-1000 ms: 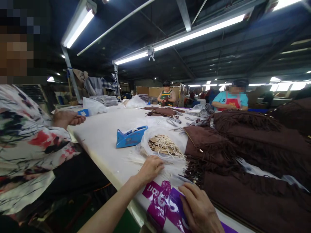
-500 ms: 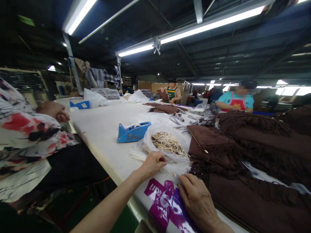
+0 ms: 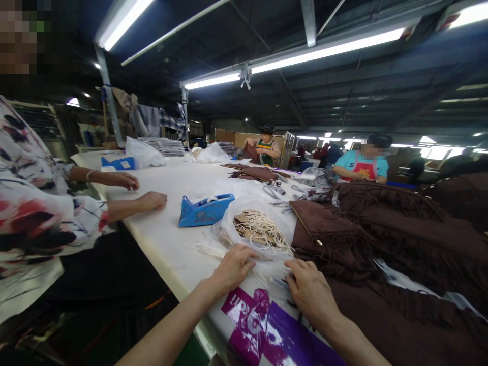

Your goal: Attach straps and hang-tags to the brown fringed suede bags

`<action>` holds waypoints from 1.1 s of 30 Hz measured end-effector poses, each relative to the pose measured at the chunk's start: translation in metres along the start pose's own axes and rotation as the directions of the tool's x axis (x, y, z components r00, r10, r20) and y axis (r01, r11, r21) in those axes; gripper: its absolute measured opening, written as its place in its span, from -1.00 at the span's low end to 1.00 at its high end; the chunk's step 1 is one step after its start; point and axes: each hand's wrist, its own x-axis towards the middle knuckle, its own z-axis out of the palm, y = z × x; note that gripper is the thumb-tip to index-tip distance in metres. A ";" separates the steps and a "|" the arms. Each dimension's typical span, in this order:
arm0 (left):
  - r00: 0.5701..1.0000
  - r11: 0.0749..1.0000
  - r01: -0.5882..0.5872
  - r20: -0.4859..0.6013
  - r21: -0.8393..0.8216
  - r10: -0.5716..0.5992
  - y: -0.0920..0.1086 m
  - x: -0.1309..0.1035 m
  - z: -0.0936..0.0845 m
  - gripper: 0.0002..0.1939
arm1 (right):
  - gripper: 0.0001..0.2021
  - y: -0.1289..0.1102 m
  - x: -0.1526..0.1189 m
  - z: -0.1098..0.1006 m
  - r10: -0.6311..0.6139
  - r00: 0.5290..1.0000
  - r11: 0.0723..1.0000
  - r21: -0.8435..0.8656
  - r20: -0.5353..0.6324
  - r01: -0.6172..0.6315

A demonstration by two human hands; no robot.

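My left hand is over a heap of thin clear strands on the white table. Its fingers are curled together; anything between them is too small to make out. Across from it, my right hand has bent fingers pinching at the heap's right side, with a thin, indistinct thing by the fingertips. Just beyond both hands lies an open plastic bag of tan tags with cream strings. A shiny purple-and-white printed plastic package lies below them, nearest me.
A blue tape dispenser stands left of the bag. Brown fringed fabric pieces are piled to the right. A co-worker in a floral top rests both hands on the table's left edge. Scissors lie farther back; two people work beyond.
My right hand has lifted off the purple package and moved forward to the strands. My left hand shifted slightly left. The co-worker at left has brought both hands out over the table.
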 end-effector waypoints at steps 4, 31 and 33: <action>0.994 0.991 -0.101 -0.027 0.082 0.104 -0.005 -0.006 0.008 -0.86 | -0.83 0.010 0.012 -0.002 0.037 0.992 0.999 0.006 0.119 -0.038; 0.992 0.961 -0.119 -0.018 0.248 0.127 -0.001 -0.010 0.012 -0.86 | -0.71 0.023 0.016 -0.010 0.103 0.972 0.945 0.284 0.210 -0.161; 0.992 0.960 -0.116 -0.022 0.256 0.126 0.001 -0.011 0.011 -0.87 | -0.70 0.022 0.013 -0.011 0.116 0.973 0.937 0.303 0.201 -0.175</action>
